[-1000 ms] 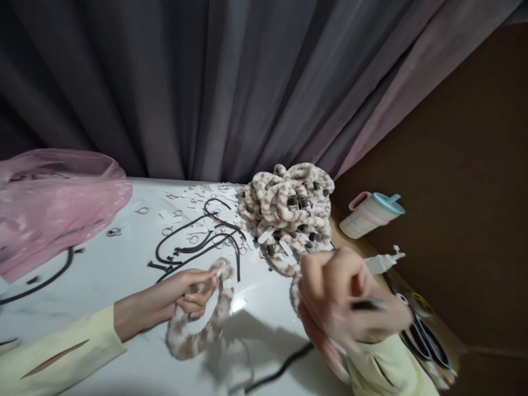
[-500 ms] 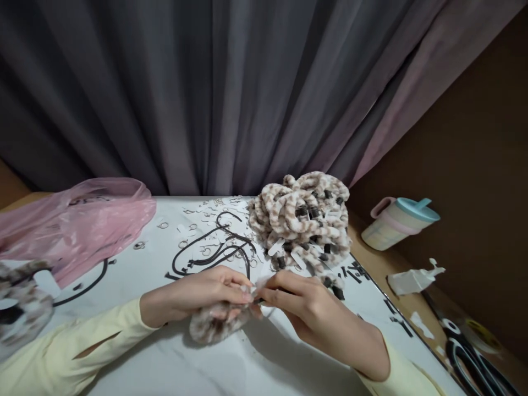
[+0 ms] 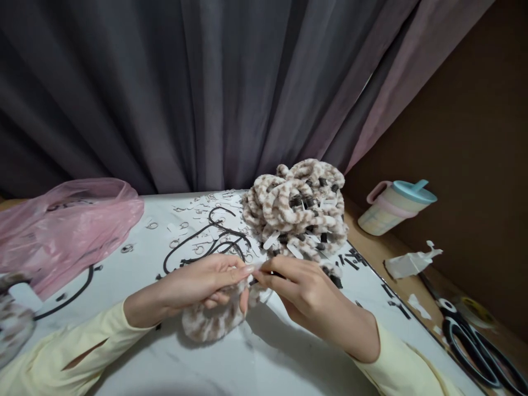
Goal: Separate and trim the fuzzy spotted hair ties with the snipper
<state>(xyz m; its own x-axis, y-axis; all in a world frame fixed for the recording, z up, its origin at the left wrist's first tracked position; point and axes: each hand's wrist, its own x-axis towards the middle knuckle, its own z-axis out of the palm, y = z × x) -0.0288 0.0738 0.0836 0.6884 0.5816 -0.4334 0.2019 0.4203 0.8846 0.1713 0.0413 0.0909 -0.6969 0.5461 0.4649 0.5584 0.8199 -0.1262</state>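
A fluffy white ring with brown patches [image 3: 212,324] hangs below my fingers, close over the table. My left hand [image 3: 202,280] is closed on its upper end, with thumb and forefinger pinched together. Against those fingertips, my right hand [image 3: 303,294] pinches a thin dark piece that looks like cord; its far part is hidden by the fingers. A pale bit shows where the two hands meet. Just beyond my hands lie black cords [image 3: 206,242] and scattered metal rings with clasps [image 3: 199,249]. Behind my right hand rises a pile of similar fluffy rings [image 3: 284,203] with dark bands and white tags.
A pink plastic bag [image 3: 82,220] lies at the left, near another fluffy piece [image 3: 12,335]. On the wooden surface at right are a lidded cup [image 3: 398,206], a white small bottle or packet [image 3: 410,264] and black-handled scissors [image 3: 470,349]. Black scraps [image 3: 398,305] dot the table's right edge.
My view has turned slightly, shifting the scene a little left and up. The left fingers have spread somewhat beneath the pinch, and the fluffy ring shows more openly.
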